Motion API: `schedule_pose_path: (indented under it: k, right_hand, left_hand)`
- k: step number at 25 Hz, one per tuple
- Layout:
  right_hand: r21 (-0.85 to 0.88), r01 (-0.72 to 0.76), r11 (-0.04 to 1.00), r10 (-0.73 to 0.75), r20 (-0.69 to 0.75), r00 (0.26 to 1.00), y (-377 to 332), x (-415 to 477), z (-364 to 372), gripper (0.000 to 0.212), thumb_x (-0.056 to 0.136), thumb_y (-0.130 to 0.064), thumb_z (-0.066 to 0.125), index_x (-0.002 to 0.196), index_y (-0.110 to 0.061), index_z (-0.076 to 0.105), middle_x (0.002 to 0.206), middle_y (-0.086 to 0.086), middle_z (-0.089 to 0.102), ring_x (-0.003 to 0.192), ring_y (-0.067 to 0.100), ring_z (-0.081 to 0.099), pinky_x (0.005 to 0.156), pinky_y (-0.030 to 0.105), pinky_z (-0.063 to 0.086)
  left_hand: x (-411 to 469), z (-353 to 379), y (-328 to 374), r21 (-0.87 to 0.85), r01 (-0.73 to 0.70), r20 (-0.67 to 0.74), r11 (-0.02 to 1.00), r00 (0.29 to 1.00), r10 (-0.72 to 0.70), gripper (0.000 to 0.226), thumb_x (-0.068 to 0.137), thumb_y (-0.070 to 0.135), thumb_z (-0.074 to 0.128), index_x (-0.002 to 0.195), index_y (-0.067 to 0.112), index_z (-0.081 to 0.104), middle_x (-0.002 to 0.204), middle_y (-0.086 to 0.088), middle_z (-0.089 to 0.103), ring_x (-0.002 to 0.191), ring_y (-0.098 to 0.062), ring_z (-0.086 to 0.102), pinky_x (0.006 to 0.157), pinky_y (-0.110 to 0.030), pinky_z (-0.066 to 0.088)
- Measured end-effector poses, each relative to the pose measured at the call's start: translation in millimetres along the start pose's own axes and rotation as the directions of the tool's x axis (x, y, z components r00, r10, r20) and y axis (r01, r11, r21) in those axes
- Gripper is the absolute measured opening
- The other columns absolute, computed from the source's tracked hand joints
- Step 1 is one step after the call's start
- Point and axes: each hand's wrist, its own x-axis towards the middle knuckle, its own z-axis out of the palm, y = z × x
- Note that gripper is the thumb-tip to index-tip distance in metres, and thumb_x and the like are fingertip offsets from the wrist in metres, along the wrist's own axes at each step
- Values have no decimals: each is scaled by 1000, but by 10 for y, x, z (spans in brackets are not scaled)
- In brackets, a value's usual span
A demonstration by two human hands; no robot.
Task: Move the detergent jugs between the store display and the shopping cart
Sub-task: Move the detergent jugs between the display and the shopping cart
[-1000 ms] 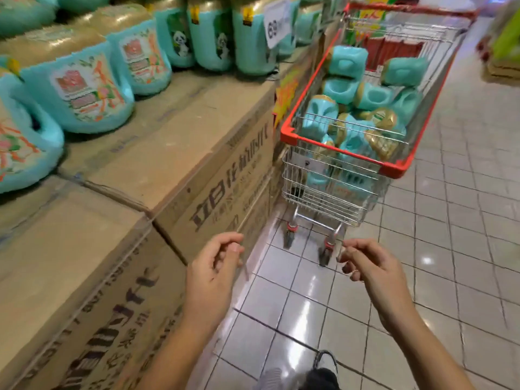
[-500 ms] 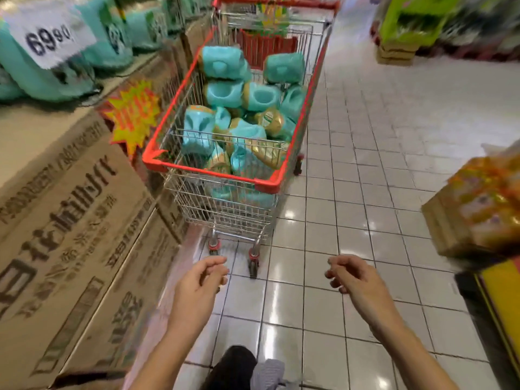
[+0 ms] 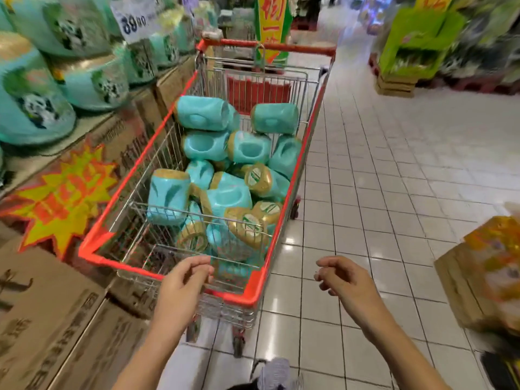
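Hovering with fingers loosely curled, the left hand (image 3: 184,280) holds nothing, just before the near rim of the shopping cart (image 3: 253,292); contact cannot be told. The right hand (image 3: 344,278), likewise slack and empty, hangs over the floor tiles (image 3: 365,170). One cart. At least eleven detergent jugs (image 3: 228,197) are piled inside; the exact count is obscured. Further jugs stand on the store display (image 3: 56,291) at left, blurred.
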Motion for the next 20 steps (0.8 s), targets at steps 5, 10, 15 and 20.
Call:
schedule_pose_path:
  k: [5, 10, 15, 20]
  right_hand:
    - [41, 95, 995, -96, 29, 995, -466, 1034, -67, 21, 89, 4, 55, 93, -13, 67, 72, 1, 70, 63, 8, 61, 59, 12, 47]
    - [39, 152, 988, -157, 189, 969, -699, 2133, -27, 22, 90, 4, 54, 92, -14, 67, 75, 4, 70, 63, 7, 61, 59, 13, 48]
    - [-61, 261, 963, -206, 457, 866, -1016, 3281, 83, 21, 90, -3, 56, 92, -20, 67, 76, 0, 70, 65, 5, 62, 62, 18, 52]
    - [-201, 402, 893, -188, 645, 741, -1199, 4172, 496, 19, 88, -6, 56, 89, -23, 63, 75, 8, 62, 69, 20, 57, 70, 38, 51]
  left_hand:
    - [957, 358, 430, 0, -12, -78, 1000, 997, 12, 22, 92, 5, 58, 92, 24, 70, 81, 1, 73, 72, -8, 64, 70, -26, 50]
    - [1490, 843, 344, -66, 101, -191, 993, 975, -112, 22, 93, 6, 57, 93, 25, 69, 80, 4, 73, 72, -5, 65, 69, -26, 49]
    - [1998, 1362, 327, -313, 192, -434, 930, 842, -320, 21, 92, 2, 58, 93, 21, 66, 82, -4, 69, 73, -12, 62, 66, -23, 51]
    - [2333, 1622, 178, -431, 264, -525, 863, 704, -478, 14, 92, 4, 60, 101, 13, 66, 79, -6, 65, 69, -14, 59, 62, -25, 48]
